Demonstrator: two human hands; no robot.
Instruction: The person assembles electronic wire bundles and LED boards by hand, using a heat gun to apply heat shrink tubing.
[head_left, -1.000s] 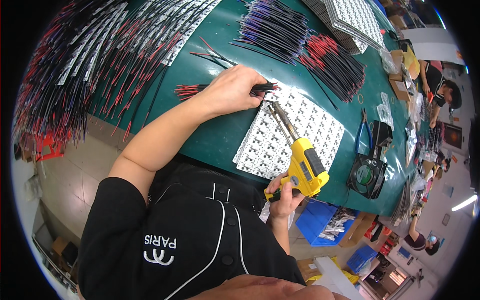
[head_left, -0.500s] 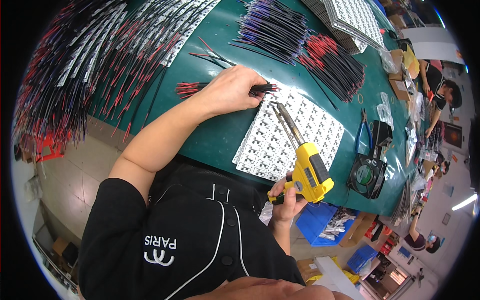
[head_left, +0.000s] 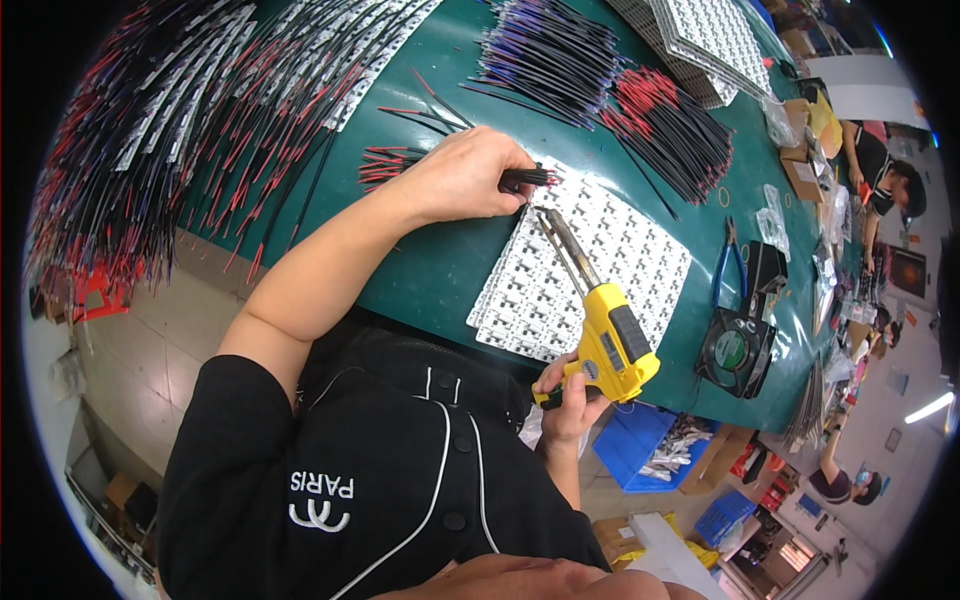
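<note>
Glossy green tabletop (head_left: 425, 285); left fingers (head_left: 513, 157) tight around thin wires (head_left: 533, 177), right fingers (head_left: 552, 373) seemingly around plastic gun (head_left: 602, 338)

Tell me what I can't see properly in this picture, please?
- Middle of the thin black-and-red wire bundle: head view, hidden by the left hand.
- Grip of the yellow-and-black pistol-shaped soldering gun: head view, mostly covered by the right hand.
- Tiny details on the flat white sheets with dark markings: head view, too small.
- Far end of the white grid-patterned stack: head view, cut off by the top edge.
</note>
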